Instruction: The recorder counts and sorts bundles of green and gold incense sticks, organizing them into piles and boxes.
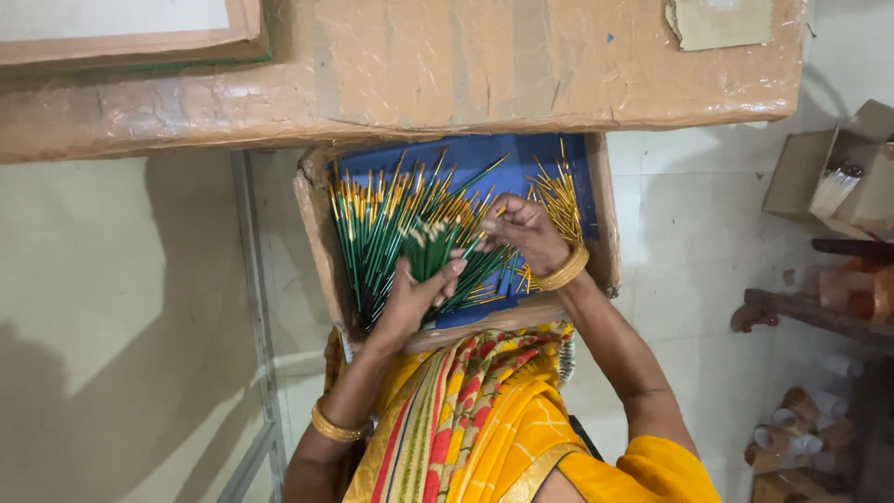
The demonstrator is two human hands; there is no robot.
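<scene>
A shallow cardboard tray [317, 242] with a blue lining [484, 154] rests on my lap. It holds a heap of thin green-handled paintbrushes [372, 233] with gold ferrules, fanned out. My left hand [410, 298] grips a small bunch of these brushes [433, 247], their tips pointing up. My right hand [521, 233] reaches into the pile just beside that bunch, and its fingers pinch one or two brushes. More gold-tipped brushes [563, 200] lie at the tray's right side. Both wrists carry gold bangles.
A large taped cardboard box [419, 65] lies above the tray. At the right, an open carton [829, 172] holds pale sticks, and a wooden shelf [810, 317] and several paper rolls [792, 433] stand by the tiled floor. A metal rail [251, 279] runs at the left.
</scene>
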